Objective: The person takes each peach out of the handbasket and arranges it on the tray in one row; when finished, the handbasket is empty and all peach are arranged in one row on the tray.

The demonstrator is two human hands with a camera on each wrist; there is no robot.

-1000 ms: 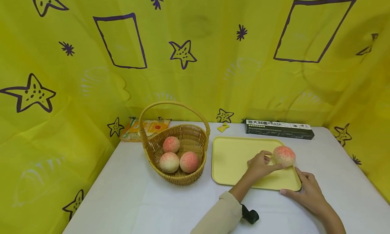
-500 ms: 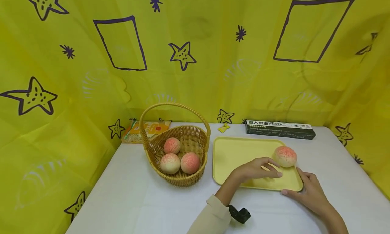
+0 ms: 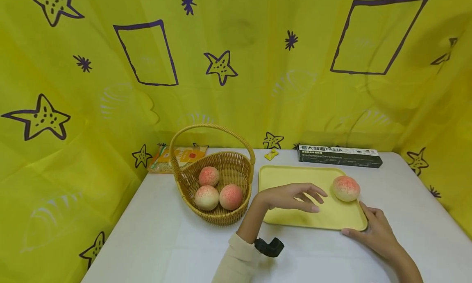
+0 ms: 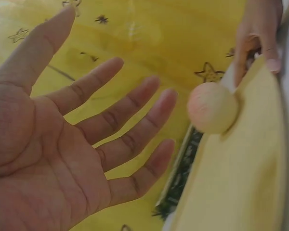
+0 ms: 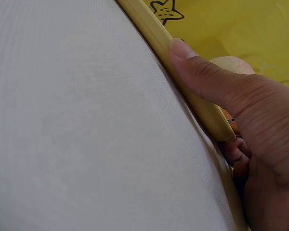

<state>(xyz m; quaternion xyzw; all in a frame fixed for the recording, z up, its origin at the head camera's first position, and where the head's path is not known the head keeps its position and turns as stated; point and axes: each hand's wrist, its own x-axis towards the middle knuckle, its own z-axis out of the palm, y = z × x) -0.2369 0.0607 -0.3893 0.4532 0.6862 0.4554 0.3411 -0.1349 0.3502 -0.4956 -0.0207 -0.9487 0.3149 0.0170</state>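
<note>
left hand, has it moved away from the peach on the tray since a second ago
Yes. The left hand has drawn back leftward across the yellow tray, away from the peach and toward the wicker basket, fingers spread.

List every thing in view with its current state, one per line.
left hand: fingers spread, holding nothing, hovering over the tray
right hand: grips the tray's near right corner
tray: flat on the table, carrying one peach
peach on tray: resting, untouched
basket: upright, handle up, three peaches inside
pasta box: lying flat, closed
</note>
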